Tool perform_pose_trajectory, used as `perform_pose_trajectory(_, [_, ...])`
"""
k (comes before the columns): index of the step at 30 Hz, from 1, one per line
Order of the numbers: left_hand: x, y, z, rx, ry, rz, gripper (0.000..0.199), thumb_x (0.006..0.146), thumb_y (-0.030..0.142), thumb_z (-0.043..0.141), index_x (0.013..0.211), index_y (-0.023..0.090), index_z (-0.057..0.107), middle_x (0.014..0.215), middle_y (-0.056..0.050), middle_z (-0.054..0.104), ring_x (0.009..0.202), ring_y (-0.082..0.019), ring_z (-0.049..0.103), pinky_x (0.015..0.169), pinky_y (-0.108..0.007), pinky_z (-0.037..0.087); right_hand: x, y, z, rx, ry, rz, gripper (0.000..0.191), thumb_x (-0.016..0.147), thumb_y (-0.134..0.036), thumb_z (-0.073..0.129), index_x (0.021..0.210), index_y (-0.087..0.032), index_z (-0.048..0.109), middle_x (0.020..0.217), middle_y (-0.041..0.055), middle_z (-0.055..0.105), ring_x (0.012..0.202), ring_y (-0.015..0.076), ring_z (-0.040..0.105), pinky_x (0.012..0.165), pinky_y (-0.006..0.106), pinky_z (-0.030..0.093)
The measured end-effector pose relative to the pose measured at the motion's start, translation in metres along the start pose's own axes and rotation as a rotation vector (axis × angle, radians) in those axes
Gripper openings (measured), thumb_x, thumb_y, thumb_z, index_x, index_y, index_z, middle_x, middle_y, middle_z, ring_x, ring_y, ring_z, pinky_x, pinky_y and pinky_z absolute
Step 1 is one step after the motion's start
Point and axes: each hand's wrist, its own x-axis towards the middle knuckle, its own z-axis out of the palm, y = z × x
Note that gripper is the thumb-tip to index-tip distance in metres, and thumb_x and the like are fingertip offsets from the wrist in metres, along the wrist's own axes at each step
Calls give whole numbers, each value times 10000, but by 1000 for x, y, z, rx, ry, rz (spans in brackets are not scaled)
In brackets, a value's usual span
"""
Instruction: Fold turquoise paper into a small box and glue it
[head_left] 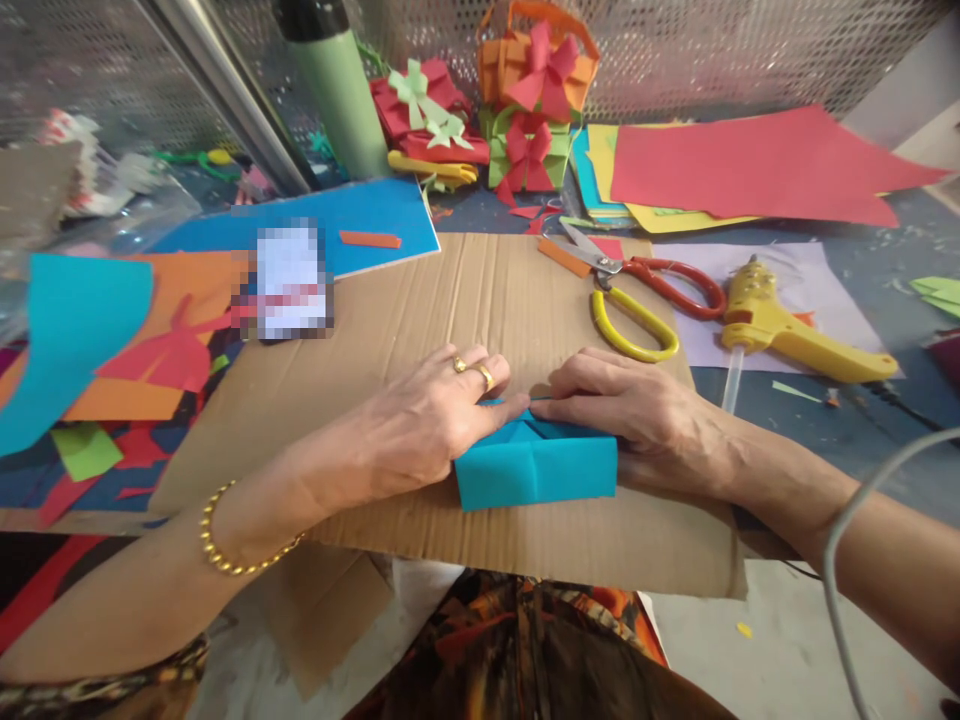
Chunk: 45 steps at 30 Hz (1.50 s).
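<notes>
A folded blue paper piece [537,472] lies near the front of a brown cardboard sheet [390,310], its front panel showing a crease down the middle. My left hand [450,405], with rings on it, is closed on the paper's left back part, thumb pointing inward. At the right back part my right hand [626,405] is closed on the same paper, its thumb close to the left thumb. Both hands cover the paper's back edge and corners. Scissors [611,265] with one red and one yellow handle lie behind the right hand, blades apart.
A yellow glue gun [795,325] lies on pale paper at the right, with a grey cable [832,560] nearer. Coloured sheets [750,165], paper boxes with bows [529,150] and a green bottle [345,100] stand behind. Paper scraps [161,355] cover the left side.
</notes>
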Motion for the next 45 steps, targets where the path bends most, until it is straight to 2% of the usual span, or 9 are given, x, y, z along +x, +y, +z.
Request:
perform_pose_trajectory(4, [-1, 1, 1, 11, 9, -3, 349, 1087, 152, 411, 1250, 153, 720, 1037, -104, 659, 959, -232, 575, 840, -347, 453, -4, 0, -4, 103, 12, 60, 301, 1007, -141, 553, 1255, -176, 720, 1062, 107, 695, 902, 177, 674, 743, 307, 570])
perform_pose_trajectory(7, [-3, 2, 2, 44, 18, -8, 371, 1100, 168, 385, 1262, 155, 718, 1051, -114, 662, 988, -240, 573, 859, -359, 460, -7, 1, -8, 58, 80, 107, 409, 1006, -90, 467, 1332, -200, 687, 1044, 97, 693, 832, 159, 664, 685, 287, 559])
perform_pose_trajectory(14, [-3, 2, 1, 57, -17, -13, 362, 1069, 131, 423, 1293, 183, 702, 1063, -110, 658, 1001, -237, 566, 868, -344, 470, -5, 0, -1, -106, 63, 37, 302, 1030, -185, 531, 1238, -196, 748, 994, 103, 685, 849, 194, 633, 698, 325, 515])
perform_pose_trajectory(21, [-3, 4, 2, 66, 26, -20, 367, 1061, 117, 434, 1290, 179, 713, 1042, -113, 645, 979, -251, 561, 860, -361, 484, -6, -1, -2, -215, -14, 58, 356, 1069, -274, 456, 1269, -206, 742, 982, 111, 686, 848, 220, 582, 740, 368, 482])
perform_pose_trajectory(27, [-7, -2, -2, -48, -29, -58, 483, 1042, 65, 391, 1424, 214, 646, 1074, -98, 634, 977, -229, 588, 909, -368, 509, -5, 0, -1, -217, 12, 41, 299, 1042, -202, 503, 1192, -206, 761, 963, 93, 663, 829, 208, 541, 706, 344, 437])
perform_pose_trajectory(31, [-11, -6, -7, -146, -36, -102, 423, 1063, 89, 414, 1430, 126, 621, 1125, -111, 643, 1029, -218, 602, 941, -348, 519, -5, 0, 0, -210, 50, 26, 286, 1032, -177, 520, 1188, -213, 758, 962, 84, 659, 812, 193, 537, 687, 322, 416])
perform_pose_trajectory(34, [-12, -7, -10, -194, -43, -86, 433, 1076, 100, 401, 1437, 169, 630, 1122, -99, 626, 1033, -209, 601, 923, -330, 528, -5, 0, -1, -199, 24, 29, 282, 1013, -157, 539, 1189, -211, 752, 972, 81, 667, 823, 190, 560, 692, 315, 427])
perform_pose_trajectory(40, [-11, -6, -12, -224, -64, -90, 417, 1091, 132, 383, 1271, 224, 747, 1034, -82, 579, 965, -208, 571, 861, -329, 520, -6, -3, -3, -191, 29, 61, 256, 1032, -192, 521, 1137, -222, 752, 982, 78, 665, 850, 200, 568, 720, 331, 436])
perform_pose_trajectory(45, [-10, -8, -10, -201, -107, -111, 402, 1080, 146, 422, 1220, 254, 782, 1078, -84, 594, 1002, -226, 554, 887, -363, 490, -6, -5, -4, -162, 2, 86, 210, 993, -160, 583, 1087, -228, 757, 985, 72, 674, 823, 190, 558, 696, 323, 418])
